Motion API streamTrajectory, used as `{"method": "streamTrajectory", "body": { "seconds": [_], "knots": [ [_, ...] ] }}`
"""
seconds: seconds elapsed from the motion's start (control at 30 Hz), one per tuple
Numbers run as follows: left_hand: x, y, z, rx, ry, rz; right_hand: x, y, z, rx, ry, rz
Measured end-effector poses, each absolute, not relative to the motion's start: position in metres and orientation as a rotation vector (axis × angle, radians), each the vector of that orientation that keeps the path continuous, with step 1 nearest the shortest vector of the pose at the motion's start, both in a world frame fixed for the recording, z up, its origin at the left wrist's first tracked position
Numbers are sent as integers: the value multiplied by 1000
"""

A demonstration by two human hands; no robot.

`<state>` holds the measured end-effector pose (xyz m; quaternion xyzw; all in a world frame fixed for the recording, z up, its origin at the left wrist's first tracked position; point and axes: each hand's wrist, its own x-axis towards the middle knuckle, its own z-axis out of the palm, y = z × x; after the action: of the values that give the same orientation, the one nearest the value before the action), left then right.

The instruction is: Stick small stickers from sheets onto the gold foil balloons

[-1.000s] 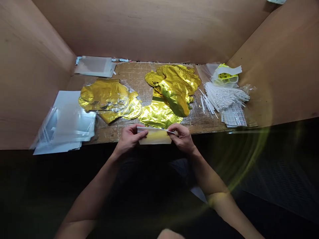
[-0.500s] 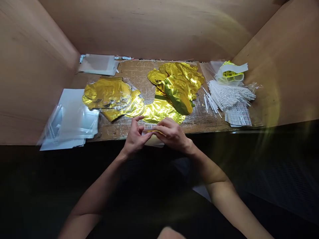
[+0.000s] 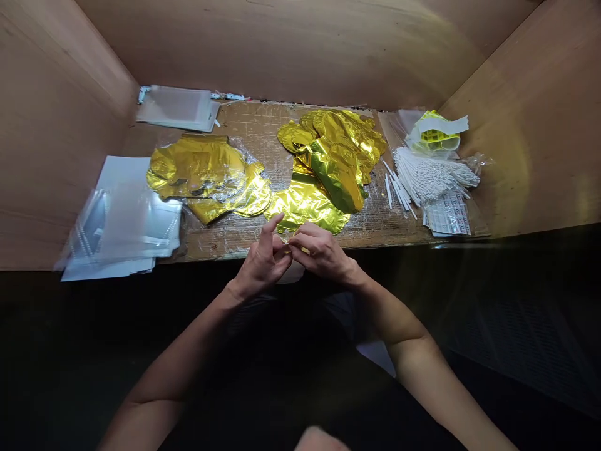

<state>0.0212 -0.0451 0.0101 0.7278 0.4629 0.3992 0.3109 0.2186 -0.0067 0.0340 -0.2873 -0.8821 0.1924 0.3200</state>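
Note:
My left hand (image 3: 265, 260) and my right hand (image 3: 320, 250) meet at the table's front edge, fingertips together. Between them shows a sliver of a small white label (image 3: 284, 241), mostly covered by fingers, with a yellowish edge beside it. The left index finger points up while its thumb and other fingers are closed. My right hand pinches with curled fingers. Just beyond them lies a gold foil balloon (image 3: 307, 210), flat and shiny. Under the hands, a pale translucent piece (image 3: 293, 272) is partly visible; its kind is unclear.
More flat gold foil balloons lie in piles, one left (image 3: 197, 169) and one right (image 3: 352, 144). White paper-like sticks (image 3: 432, 175), label sheets (image 3: 446, 216) and a yellow roll (image 3: 439, 134) sit right. Clear plastic sleeves (image 3: 126, 219) are left, others (image 3: 176, 106) at the back. Boards wall three sides.
The label with its printed CE mark faced up between my hands; now fingers mostly cover it. My left index finger has straightened upward, and the left hand has closed in toward the right. The view shifted slightly.

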Motion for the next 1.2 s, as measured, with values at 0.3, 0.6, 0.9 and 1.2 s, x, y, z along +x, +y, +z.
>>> {"method": "streamTrajectory", "body": {
  "seconds": [0.3,0.6,0.9,1.2],
  "knots": [
    [18,-48,-2,1667,1079,996,221,6,25,-1002,-1854,1448],
    [16,-51,0,1672,1099,1002,224,-4,18,-864,-2185,718],
    [17,-54,13,1768,1208,1006,223,-19,33,-805,-2410,384],
    [19,-56,12,1838,1162,1022,215,-25,25,-913,-2413,247]
  ]
}}
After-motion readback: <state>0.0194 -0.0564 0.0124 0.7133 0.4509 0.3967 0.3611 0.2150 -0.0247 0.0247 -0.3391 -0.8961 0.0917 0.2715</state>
